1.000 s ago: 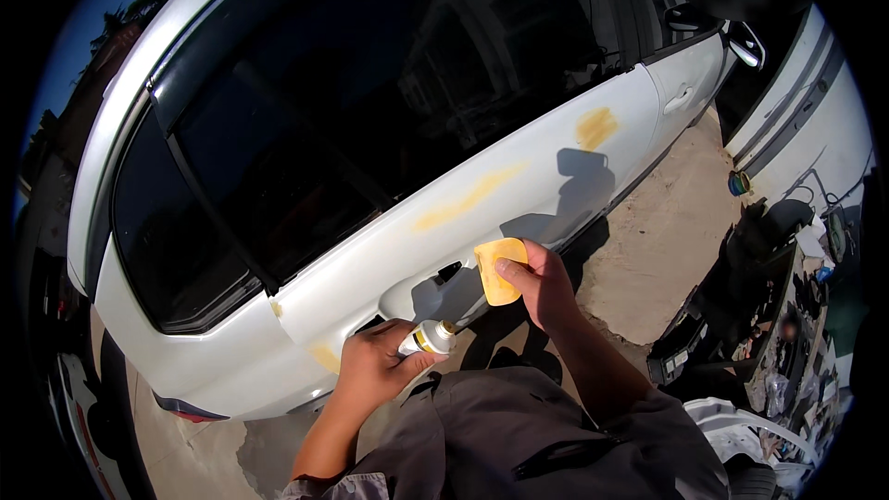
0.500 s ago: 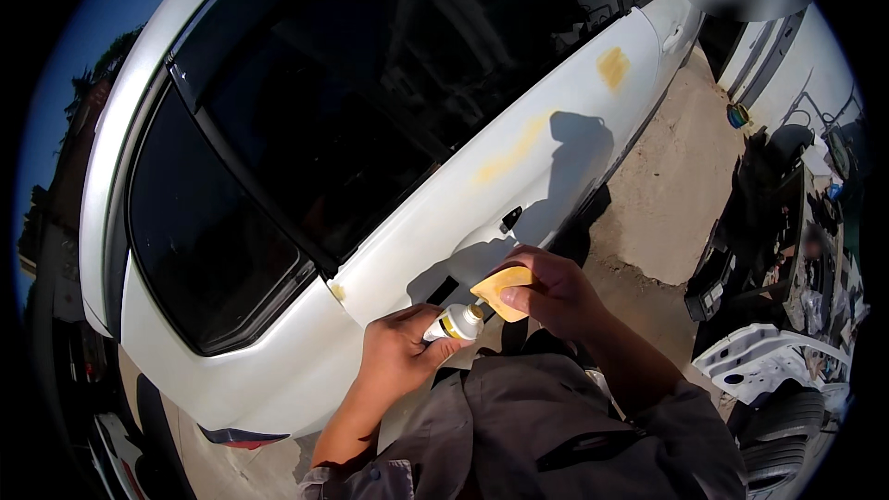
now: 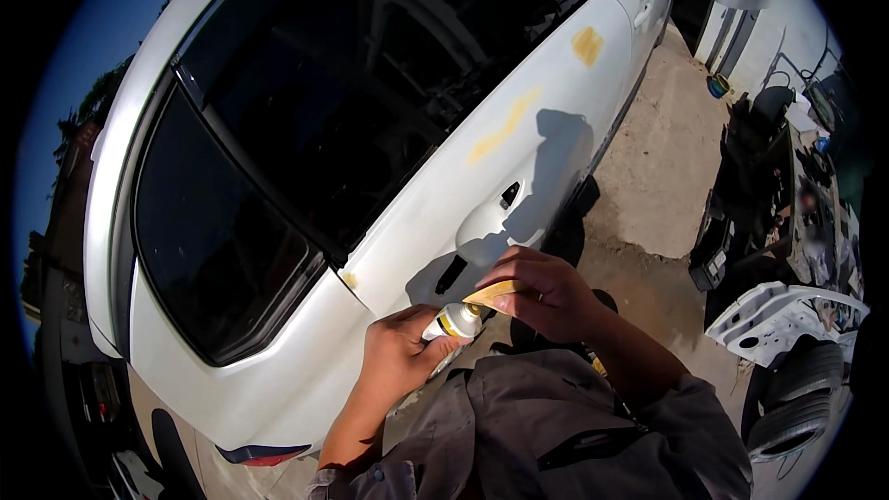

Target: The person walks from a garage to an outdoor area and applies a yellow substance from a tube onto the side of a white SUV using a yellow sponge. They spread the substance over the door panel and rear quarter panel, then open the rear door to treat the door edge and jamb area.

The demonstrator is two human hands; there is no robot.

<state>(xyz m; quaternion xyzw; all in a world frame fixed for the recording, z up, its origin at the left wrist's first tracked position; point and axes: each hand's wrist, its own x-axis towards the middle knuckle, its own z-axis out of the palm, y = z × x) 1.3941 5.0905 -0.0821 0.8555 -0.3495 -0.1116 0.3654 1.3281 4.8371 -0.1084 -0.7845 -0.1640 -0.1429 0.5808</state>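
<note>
While my left hand (image 3: 396,352) is clasping a white tube (image 3: 453,324), my right hand (image 3: 548,294) is pinching a yellow putty spreader (image 3: 493,293) (its edge is sitting at the nozzle (image 3: 472,309)).

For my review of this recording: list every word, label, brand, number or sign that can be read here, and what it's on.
No readable text.
White tube in the left hand: any label print is too small and blurred to read.
Stacked tires: any sidewall marks are too small to read.
White car: no legible lettering.
</note>
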